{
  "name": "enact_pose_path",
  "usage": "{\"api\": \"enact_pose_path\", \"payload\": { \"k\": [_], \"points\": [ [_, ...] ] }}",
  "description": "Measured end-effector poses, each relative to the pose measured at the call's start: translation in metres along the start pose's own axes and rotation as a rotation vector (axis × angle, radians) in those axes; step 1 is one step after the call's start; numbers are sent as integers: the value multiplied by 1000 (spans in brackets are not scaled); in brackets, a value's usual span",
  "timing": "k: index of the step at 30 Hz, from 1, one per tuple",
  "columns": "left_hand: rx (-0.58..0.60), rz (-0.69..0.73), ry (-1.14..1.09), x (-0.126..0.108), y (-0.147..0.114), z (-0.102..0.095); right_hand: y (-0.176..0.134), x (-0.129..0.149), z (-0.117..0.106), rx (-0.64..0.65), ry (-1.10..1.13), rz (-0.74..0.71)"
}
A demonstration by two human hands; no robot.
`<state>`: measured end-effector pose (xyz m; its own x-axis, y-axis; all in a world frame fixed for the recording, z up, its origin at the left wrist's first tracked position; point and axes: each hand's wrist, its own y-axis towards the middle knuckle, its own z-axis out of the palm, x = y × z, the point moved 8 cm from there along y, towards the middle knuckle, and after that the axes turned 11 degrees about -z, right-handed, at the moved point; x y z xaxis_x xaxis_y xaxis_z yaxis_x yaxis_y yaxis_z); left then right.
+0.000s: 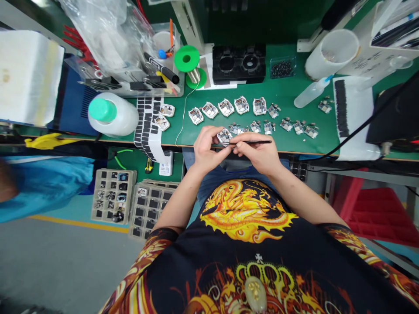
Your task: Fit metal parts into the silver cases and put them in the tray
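At the bench's front edge, my left hand (207, 148) grips a small white watch case (224, 136) with a circuit board inside, fingers closed around its edges. My right hand (257, 155) pinches slim dark tweezers (260, 142), whose tip reaches the lower edge of that case. Just behind my hands, several similar white cases (225, 107) stand in a curved row. Loose small circuit boards (286, 124) lie to the right of them, some close to my right fingers. Two more white cases (162, 122) rest to the left on a sheet of black stickers (149, 126).
A green solder spool (186, 59), a black fixture (238, 64) and a tray of screws (282, 69) stand at the back. Left is a white bottle (113, 115); right are a squeeze bottle (310, 95) and a black cable (355, 133). Parts boxes (113, 196) sit below left, near another person's blue sleeve (49, 183).
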<state>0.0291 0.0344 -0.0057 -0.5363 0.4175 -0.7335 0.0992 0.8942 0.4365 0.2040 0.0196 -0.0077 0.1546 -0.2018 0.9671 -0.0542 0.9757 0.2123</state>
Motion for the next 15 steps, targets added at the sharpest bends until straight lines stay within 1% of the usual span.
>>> {"api": "enact_pose_path", "payload": {
  "k": [2, 3, 7, 9, 11, 13, 15],
  "points": [
    [6, 8, 2, 0, 0, 0, -2, 0, 6, 44, 42, 2],
    [4, 9, 8, 0, 0, 0, -2, 2, 7, 37, 27, -20],
    [-13, 14, -7, -4, 1, -3, -4, 12, -2, -54, -162, -136],
    [-19, 20, -19, -6, 1, -4, -4, 19, -5, -70, -268, -220],
    [-23, 16, -13, -6, 2, -3, -6, 27, -4, -43, -346, -331],
    [-26, 8, 0, -4, 1, -2, -9, 32, 1, 18, -402, -435],
    [-35, 0, 19, -2, 1, 0, -12, 31, 7, 79, -458, -495]
  ]
}}
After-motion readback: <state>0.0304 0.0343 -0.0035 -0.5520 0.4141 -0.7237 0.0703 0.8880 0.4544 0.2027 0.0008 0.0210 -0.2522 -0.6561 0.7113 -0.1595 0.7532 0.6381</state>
